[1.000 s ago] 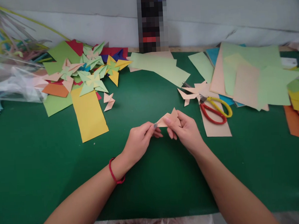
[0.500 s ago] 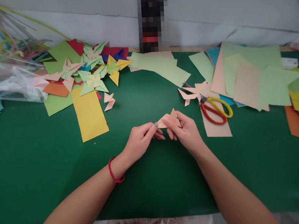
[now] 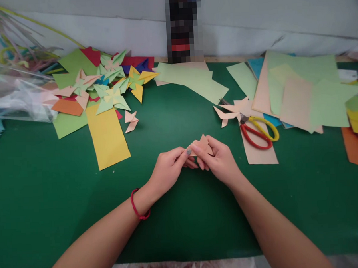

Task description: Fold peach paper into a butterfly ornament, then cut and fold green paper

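Between my two hands is a small folded piece of peach paper (image 3: 205, 144), held above the green tabletop with a pointed corner sticking up. My left hand (image 3: 170, 164) pinches its left end between thumb and fingers. At its middle and right side, my right hand (image 3: 219, 158) presses it with the thumb on top. Fingers cover part of the folds. Left of my hands lies a small folded peach paper piece (image 3: 131, 121). To the right, folded peach pieces (image 3: 228, 114) lie by scissors (image 3: 258, 134) with one red and one yellow handle, on a peach paper strip (image 3: 262, 155).
A yellow paper rectangle (image 3: 109, 141) and several folded paper stars (image 3: 112, 96) lie at the left. Behind them is a clear plastic bag (image 3: 15, 94). Green and peach sheets (image 3: 308, 91) are stacked at the right. A wall (image 3: 265, 17) rises behind the green table (image 3: 183, 221).
My right hand has shifted slightly left and down, closer to my left hand, and the folded peach paper has moved with it. Things on the table stay where they were.
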The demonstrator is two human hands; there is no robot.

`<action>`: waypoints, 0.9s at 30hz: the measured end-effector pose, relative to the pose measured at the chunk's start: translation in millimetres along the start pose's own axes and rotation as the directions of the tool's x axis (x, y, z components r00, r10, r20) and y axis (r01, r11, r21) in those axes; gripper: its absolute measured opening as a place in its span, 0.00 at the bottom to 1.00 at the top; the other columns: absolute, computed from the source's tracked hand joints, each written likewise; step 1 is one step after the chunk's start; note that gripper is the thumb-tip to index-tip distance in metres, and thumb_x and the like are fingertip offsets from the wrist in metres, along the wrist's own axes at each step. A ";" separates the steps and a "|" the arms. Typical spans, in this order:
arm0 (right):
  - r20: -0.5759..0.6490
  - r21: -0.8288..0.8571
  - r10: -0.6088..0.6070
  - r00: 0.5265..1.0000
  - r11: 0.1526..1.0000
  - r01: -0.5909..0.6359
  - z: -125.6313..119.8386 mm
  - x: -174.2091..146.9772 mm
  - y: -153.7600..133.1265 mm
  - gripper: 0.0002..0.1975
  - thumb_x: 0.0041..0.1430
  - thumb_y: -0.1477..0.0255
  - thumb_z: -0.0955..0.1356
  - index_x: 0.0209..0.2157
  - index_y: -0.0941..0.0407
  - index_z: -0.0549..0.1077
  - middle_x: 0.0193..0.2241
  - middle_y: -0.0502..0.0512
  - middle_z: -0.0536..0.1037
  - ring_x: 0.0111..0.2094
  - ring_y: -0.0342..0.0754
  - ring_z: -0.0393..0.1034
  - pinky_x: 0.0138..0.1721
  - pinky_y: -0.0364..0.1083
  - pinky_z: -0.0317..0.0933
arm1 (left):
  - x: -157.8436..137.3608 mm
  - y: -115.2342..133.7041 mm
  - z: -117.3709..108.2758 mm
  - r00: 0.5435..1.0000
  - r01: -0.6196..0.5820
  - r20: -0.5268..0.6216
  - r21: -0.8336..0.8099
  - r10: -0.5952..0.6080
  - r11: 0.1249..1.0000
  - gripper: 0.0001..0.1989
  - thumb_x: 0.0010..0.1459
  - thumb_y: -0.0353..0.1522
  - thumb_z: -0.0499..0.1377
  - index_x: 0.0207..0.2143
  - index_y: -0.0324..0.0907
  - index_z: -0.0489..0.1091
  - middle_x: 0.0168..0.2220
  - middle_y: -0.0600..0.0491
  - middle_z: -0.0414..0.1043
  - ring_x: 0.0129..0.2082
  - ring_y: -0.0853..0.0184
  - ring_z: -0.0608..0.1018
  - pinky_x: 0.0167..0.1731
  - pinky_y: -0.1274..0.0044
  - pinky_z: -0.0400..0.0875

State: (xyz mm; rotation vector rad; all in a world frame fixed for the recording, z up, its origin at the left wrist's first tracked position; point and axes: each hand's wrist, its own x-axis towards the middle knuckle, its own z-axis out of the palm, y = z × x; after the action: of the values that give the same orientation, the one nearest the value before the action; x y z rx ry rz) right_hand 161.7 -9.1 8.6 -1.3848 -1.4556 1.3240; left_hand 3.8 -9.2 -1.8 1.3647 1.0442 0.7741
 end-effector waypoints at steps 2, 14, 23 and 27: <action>0.000 -0.010 0.002 1.000 1.000 -0.002 0.1 -0.7 -0.1 0.15 0.60 0.63 0.65 0.24 0.55 0.59 0.13 0.42 0.65 0.15 0.36 0.57 0.20 0.39 0.53 | 0.3 0.6 0.4 1.000 0.026 0.001 -0.020 -0.026 0.999 0.15 0.64 0.35 0.50 0.27 0.40 0.69 0.26 0.53 0.77 0.27 0.72 0.79 0.33 0.80 0.73; 0.003 0.011 0.007 1.000 1.000 -0.007 0.1 -0.7 -0.3 0.15 0.59 0.62 0.65 0.24 0.54 0.59 0.13 0.42 0.65 0.15 0.37 0.57 0.20 0.40 0.53 | -0.7 4.2 1.0 0.998 0.063 0.035 -0.108 -0.060 0.992 0.14 0.63 0.37 0.51 0.28 0.40 0.69 0.28 0.52 0.76 0.29 0.69 0.79 0.35 0.77 0.74; 0.008 0.033 0.003 1.000 0.999 -0.004 -0.7 -0.5 -0.6 0.15 0.59 0.63 0.65 0.24 0.54 0.58 0.12 0.42 0.65 0.15 0.38 0.57 0.19 0.41 0.52 | -0.6 3.5 2.7 0.999 0.051 0.005 -0.080 -0.051 0.995 0.16 0.65 0.36 0.47 0.26 0.41 0.66 0.25 0.54 0.76 0.27 0.70 0.79 0.33 0.77 0.73; -0.004 0.024 -0.015 1.000 1.000 0.015 -0.7 -0.8 -0.6 0.15 0.58 0.63 0.66 0.24 0.54 0.59 0.14 0.42 0.66 0.16 0.38 0.60 0.21 0.41 0.54 | -1.1 4.7 2.7 0.999 0.044 0.003 -0.050 -0.043 0.998 0.16 0.64 0.35 0.47 0.25 0.42 0.65 0.26 0.55 0.76 0.27 0.70 0.79 0.34 0.77 0.73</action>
State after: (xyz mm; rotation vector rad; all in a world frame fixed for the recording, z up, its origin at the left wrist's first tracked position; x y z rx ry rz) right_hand 162.3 -9.7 9.5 -1.3584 -1.4405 1.3242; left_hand 6.5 -10.8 2.8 1.2962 1.0433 0.7616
